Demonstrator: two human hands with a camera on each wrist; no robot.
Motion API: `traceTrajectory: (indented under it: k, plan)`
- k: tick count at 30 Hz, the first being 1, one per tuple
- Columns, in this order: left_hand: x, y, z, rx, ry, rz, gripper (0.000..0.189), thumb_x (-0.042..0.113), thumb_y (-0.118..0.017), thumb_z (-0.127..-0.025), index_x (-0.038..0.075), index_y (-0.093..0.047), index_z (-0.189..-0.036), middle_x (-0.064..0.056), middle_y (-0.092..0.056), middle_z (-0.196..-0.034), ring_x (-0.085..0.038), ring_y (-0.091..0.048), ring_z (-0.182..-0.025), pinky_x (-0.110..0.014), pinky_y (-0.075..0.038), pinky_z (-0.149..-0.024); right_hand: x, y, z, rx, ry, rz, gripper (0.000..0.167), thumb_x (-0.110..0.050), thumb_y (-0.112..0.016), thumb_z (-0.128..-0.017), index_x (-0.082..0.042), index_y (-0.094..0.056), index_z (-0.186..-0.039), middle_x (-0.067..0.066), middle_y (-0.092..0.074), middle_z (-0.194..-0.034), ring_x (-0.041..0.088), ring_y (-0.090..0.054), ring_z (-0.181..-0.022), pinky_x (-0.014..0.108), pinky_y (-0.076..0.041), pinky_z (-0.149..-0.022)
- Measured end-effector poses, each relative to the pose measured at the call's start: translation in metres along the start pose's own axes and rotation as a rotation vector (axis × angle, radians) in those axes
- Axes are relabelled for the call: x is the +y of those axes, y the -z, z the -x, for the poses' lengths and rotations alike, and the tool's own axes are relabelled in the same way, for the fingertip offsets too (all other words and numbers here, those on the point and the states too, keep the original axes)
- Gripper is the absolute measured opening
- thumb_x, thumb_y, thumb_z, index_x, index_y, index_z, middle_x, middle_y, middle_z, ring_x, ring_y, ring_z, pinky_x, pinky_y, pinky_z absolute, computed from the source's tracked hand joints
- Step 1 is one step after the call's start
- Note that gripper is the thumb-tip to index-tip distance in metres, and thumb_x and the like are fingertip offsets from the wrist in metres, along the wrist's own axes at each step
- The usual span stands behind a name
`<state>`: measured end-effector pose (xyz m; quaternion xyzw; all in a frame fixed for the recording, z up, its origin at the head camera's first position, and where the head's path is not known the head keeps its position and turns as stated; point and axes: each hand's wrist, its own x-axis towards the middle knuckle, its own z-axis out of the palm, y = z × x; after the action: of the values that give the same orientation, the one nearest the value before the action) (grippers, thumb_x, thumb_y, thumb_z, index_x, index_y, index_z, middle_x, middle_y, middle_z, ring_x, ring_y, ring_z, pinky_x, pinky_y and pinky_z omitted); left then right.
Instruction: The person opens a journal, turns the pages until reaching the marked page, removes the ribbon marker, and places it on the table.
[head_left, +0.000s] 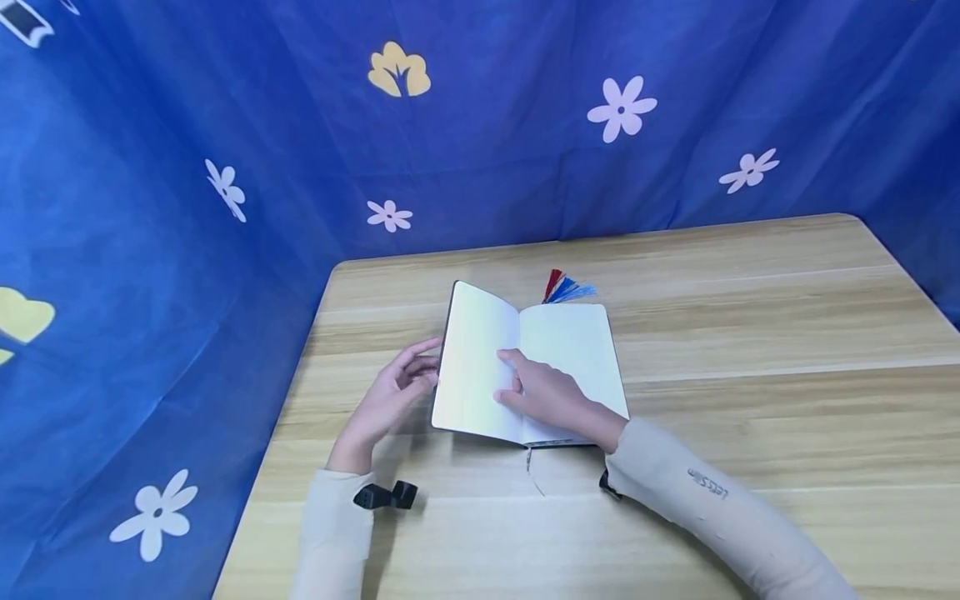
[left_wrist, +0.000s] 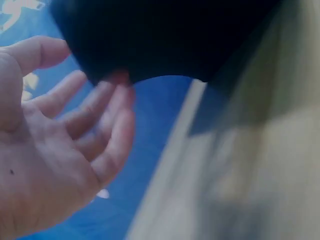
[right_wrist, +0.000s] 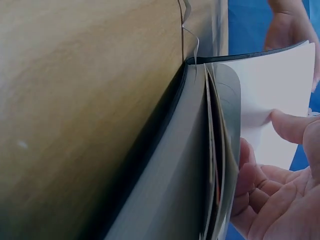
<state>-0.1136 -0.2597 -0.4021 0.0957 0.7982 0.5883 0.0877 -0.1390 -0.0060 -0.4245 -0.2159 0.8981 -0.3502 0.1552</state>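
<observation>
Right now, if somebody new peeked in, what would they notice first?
Probably the open notebook, its blank-looking pages bright on the table, with the right hand over it and the left hand at its left edge. Then the red and blue tassels past its far edge, and the blue flowered curtain behind.

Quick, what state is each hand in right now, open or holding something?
Left hand: open, at the left edge of the book.
Right hand: open, over the book.
</observation>
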Motion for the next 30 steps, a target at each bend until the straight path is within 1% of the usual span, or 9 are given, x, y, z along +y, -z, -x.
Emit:
traceTrajectory:
  k: [3, 6, 8, 11, 14, 17, 22, 25, 30]
  plan:
    - [0.016, 0.002, -0.001, 0.084, -0.049, -0.158, 0.049, 0.007, -0.055, -0.095, 0.004, -0.043, -0.142, -0.019, -0.051, -0.138, -0.030, -0.051, -0.124, -0.030, -0.047, -0.099, -0.001, 0.000, -0.001, 0.001, -0.017, 0.021, 0.065, -0.037, -0.064, -0.092, -0.016, -0.038, -0.147, -0.006, -0.055, -0.079, 0.010, -0.048, -0.061, 0.024, -0.038, -0.052]
    - [0.033, -0.003, -0.002, 0.143, -0.109, -0.287, 0.047, 0.010, -0.061, -0.094, 0.004, -0.048, -0.139, -0.017, -0.050, -0.141, -0.035, -0.047, -0.128, -0.044, -0.040, -0.105, -0.002, -0.001, -0.001, -0.003, -0.035, 0.033, 0.065, -0.037, -0.065, -0.091, -0.017, -0.038, -0.146, -0.005, -0.055, -0.078, 0.011, -0.048, -0.060, 0.025, -0.038, -0.051]
    - [0.042, -0.011, -0.003, 0.125, -0.147, -0.366, 0.049, 0.012, -0.065, -0.091, 0.006, -0.050, -0.138, -0.015, -0.050, -0.142, -0.033, -0.044, -0.132, -0.051, -0.036, -0.108, -0.003, -0.001, -0.001, -0.007, -0.042, 0.046, 0.065, -0.037, -0.065, -0.091, -0.017, -0.038, -0.146, -0.004, -0.055, -0.077, 0.011, -0.049, -0.059, 0.025, -0.037, -0.051]
    - [0.049, -0.023, -0.005, 0.049, -0.176, -0.499, 0.053, 0.018, -0.069, -0.088, 0.011, -0.051, -0.138, -0.012, -0.049, -0.144, -0.033, -0.043, -0.135, -0.053, -0.035, -0.111, -0.005, -0.001, -0.002, -0.008, -0.052, 0.055, 0.065, -0.037, -0.066, -0.091, -0.016, -0.037, -0.146, -0.003, -0.055, -0.076, 0.012, -0.050, -0.058, 0.026, -0.038, -0.051]
    - [0.044, -0.032, -0.006, -0.011, -0.165, -0.628, 0.056, 0.023, -0.071, -0.087, 0.012, -0.050, -0.139, -0.011, -0.045, -0.148, -0.034, -0.040, -0.138, -0.055, -0.035, -0.111, -0.006, -0.003, -0.004, -0.011, -0.054, 0.062, 0.066, -0.036, -0.065, -0.091, -0.015, -0.037, -0.147, -0.003, -0.056, -0.075, 0.012, -0.051, -0.058, 0.026, -0.039, -0.051]
    - [0.036, -0.036, -0.004, -0.020, -0.134, -0.715, 0.059, 0.026, -0.072, -0.086, 0.011, -0.050, -0.139, -0.011, -0.043, -0.150, -0.035, -0.039, -0.139, -0.057, -0.034, -0.111, -0.007, -0.005, -0.005, -0.024, -0.056, 0.057, 0.066, -0.036, -0.065, -0.091, -0.015, -0.037, -0.147, -0.003, -0.056, -0.075, 0.012, -0.051, -0.059, 0.026, -0.039, -0.050]
    - [0.024, -0.039, 0.000, -0.034, -0.127, -0.786, 0.062, 0.028, -0.074, -0.083, 0.007, -0.052, -0.138, -0.012, -0.042, -0.151, -0.033, -0.034, -0.143, -0.056, -0.029, -0.115, -0.003, 0.002, -0.003, -0.006, -0.063, 0.015, 0.062, -0.035, -0.066, -0.091, -0.016, -0.043, -0.144, -0.002, -0.056, -0.075, 0.013, -0.050, -0.059, 0.025, -0.037, -0.051]
    - [0.021, -0.039, 0.000, -0.044, -0.131, -0.819, 0.064, 0.030, -0.074, -0.083, 0.006, -0.052, -0.138, -0.012, -0.041, -0.152, -0.032, -0.031, -0.144, -0.055, -0.027, -0.116, 0.003, 0.014, 0.001, 0.050, -0.073, 0.024, 0.056, -0.035, -0.066, -0.091, -0.017, -0.048, -0.141, -0.003, -0.056, -0.077, 0.012, -0.050, -0.062, 0.025, -0.038, -0.053]
    - [0.018, -0.039, 0.001, -0.047, -0.106, -0.854, 0.067, 0.033, -0.074, -0.083, 0.005, -0.050, -0.139, -0.011, -0.039, -0.153, -0.031, -0.030, -0.145, -0.055, -0.028, -0.116, 0.020, 0.043, 0.010, 0.145, -0.084, 0.087, 0.051, -0.036, -0.064, -0.091, -0.017, -0.053, -0.137, -0.003, -0.059, -0.084, 0.013, -0.050, -0.066, 0.026, -0.039, -0.054]
